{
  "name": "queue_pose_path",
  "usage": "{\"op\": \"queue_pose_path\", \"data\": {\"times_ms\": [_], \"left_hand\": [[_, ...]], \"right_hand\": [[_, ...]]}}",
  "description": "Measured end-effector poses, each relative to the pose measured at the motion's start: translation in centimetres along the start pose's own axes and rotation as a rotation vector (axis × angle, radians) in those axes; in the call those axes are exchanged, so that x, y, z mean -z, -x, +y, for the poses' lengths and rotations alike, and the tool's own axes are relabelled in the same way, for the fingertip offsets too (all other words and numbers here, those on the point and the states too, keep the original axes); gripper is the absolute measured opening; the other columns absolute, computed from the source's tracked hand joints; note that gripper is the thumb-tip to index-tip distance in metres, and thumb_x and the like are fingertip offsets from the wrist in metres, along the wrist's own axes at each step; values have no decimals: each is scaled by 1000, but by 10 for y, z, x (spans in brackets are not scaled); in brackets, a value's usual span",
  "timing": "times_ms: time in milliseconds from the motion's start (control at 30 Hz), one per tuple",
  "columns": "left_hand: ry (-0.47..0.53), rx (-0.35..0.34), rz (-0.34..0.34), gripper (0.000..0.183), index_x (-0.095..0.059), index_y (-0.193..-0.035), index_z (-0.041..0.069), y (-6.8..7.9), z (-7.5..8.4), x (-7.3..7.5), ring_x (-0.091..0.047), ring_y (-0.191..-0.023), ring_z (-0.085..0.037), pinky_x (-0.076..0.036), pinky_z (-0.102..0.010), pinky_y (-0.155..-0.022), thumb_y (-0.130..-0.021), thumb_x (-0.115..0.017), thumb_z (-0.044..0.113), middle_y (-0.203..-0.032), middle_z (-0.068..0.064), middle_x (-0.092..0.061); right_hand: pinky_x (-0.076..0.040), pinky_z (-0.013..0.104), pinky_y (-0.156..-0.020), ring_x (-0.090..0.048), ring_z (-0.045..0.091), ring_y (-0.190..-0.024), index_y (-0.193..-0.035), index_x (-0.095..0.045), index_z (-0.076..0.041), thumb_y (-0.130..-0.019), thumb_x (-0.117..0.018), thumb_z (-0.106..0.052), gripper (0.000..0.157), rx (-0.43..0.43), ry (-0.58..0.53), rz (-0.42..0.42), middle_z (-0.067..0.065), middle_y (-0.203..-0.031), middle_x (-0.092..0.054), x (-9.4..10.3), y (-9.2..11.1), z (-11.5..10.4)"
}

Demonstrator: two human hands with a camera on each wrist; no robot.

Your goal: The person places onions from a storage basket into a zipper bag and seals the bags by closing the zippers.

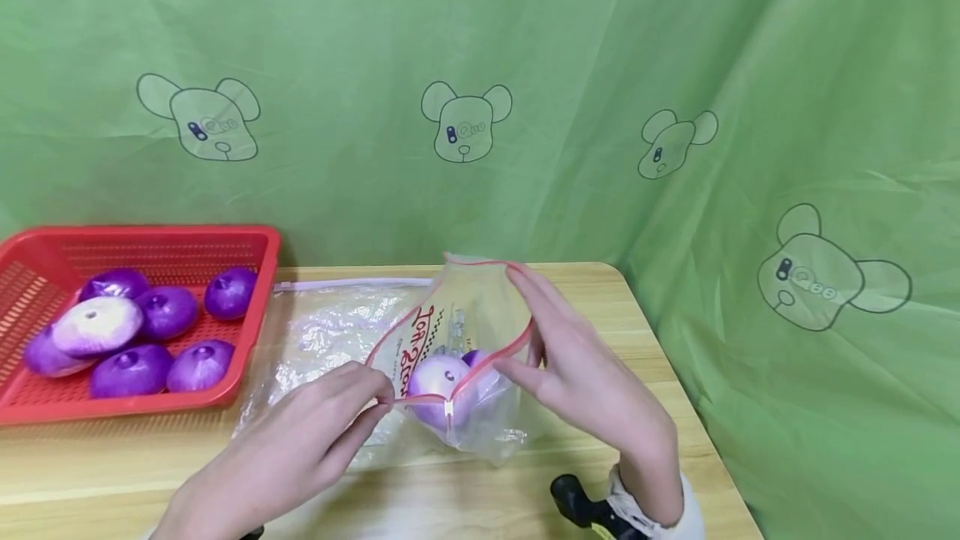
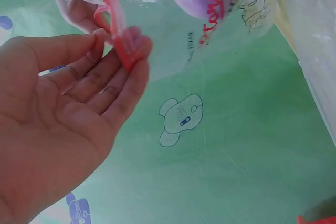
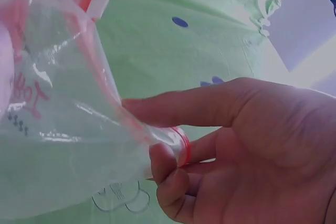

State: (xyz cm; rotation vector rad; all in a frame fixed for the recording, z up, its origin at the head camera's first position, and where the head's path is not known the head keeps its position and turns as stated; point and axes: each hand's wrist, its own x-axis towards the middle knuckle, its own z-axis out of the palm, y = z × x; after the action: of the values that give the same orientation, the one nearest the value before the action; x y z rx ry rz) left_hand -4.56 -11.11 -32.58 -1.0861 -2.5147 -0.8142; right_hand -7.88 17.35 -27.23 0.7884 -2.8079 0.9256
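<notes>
A clear zip bag [image 1: 491, 294] with a red zip edge and red lettering stands with its mouth spread wide. Purple onions [image 1: 435, 377] lie inside it, partly covered by the bag's near side. My left hand [image 1: 300, 432] pinches the left end of the zip edge between thumb and fingers, close to the white slider [image 1: 449, 408]. On the other side, my right hand [image 1: 592, 365] grips the rim, its thumb on the near edge and fingers at the far one. The right wrist view shows the red zip edge [image 3: 185, 148] curving between thumb and fingers.
At the left, a red basket [image 1: 258, 307] holds several purple onions [image 1: 168, 312]. Another clear plastic bag [image 1: 322, 327] lies flat on the wooden table [image 1: 112, 473], behind my left hand. A black object [image 1: 573, 500] sits by my right wrist. Green cloth [image 1: 337, 190] hangs behind.
</notes>
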Motion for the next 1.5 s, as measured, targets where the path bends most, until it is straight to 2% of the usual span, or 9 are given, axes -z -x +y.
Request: {"op": "queue_pose_path", "data": {"times_ms": [167,300,433,600,1000,1067,1200,1300,1500], "left_hand": [[-40,-18,29,13,-64,-109,24,-1,0,-1,-61,-99,-4,-55,-31,-86,-96,-64,21,-104,18,-62],[-22,-27,48,14,-65,-109,22,-3,-2,-1,-60,-103,-4,-55,-32,-88,-95,-65,21,-107,16,-62],[34,-63,95,12,-65,-107,19,-5,-7,2,-59,-104,-6,-51,-27,-91,-95,-64,15,-108,13,-62],[40,-69,163,15,-66,-108,15,-7,-21,10,-61,-102,-9,-49,-23,-92,-93,-65,11,-107,9,-66],[-91,178,255,19,-68,-104,4,3,-76,36,-67,-94,-24,-56,-44,-82,-86,-70,-2,-102,-7,-71],[-116,211,283,19,-69,-104,4,7,-85,41,-68,-94,-27,-55,-44,-82,-86,-70,-3,-102,-9,-72],[-150,285,320,18,-70,-103,6,16,-102,49,-69,-88,-29,-50,-31,-77,-87,-70,-1,-97,-9,-72],[-160,343,302,15,-69,-102,6,21,-113,51,-68,-86,-31,-47,-31,-73,-88,-69,1,-96,-11,-72],[-165,427,205,18,-66,-105,1,30,-134,49,-66,-89,-38,-49,-54,-74,-87,-69,1,-98,-20,-70]], "right_hand": [[-52,29,-83,-56,8,-86,-158,-24,-12,-84,-80,-17,92,0,-12,39,1,-147,-42,3,-1,3],[-50,33,-94,-57,8,-90,-158,-22,-11,-86,-79,-17,92,-1,-4,-5,4,-161,-26,1,-3,0],[-53,24,-72,-56,5,-81,-159,-20,-10,-87,-77,-12,92,-4,-20,-33,5,-160,-26,0,-3,0],[-52,22,-69,-56,3,-79,-159,-18,-9,-86,-76,-6,94,3,-14,-33,3,-161,-24,-1,-3,1],[-52,22,-68,-54,4,-77,-159,-18,-9,-86,-75,-5,93,2,8,-50,4,-163,-21,-2,-1,2],[-51,21,-66,-55,4,-77,-159,-18,-10,-86,-75,-4,93,7,-6,-52,2,-163,-22,-3,-1,1],[-52,20,-64,-55,4,-77,-159,-18,-10,-86,-75,-4,93,20,-16,-56,1,-161,-25,-3,-2,0],[-52,20,-65,-55,3,-78,-159,-18,-10,-86,-76,-5,93,21,-13,-58,2,-161,-25,-3,-3,-1],[-51,20,-66,-55,4,-78,-159,-19,-10,-87,-76,-6,92,11,1,-67,2,-161,-25,-3,-3,-1]]}}
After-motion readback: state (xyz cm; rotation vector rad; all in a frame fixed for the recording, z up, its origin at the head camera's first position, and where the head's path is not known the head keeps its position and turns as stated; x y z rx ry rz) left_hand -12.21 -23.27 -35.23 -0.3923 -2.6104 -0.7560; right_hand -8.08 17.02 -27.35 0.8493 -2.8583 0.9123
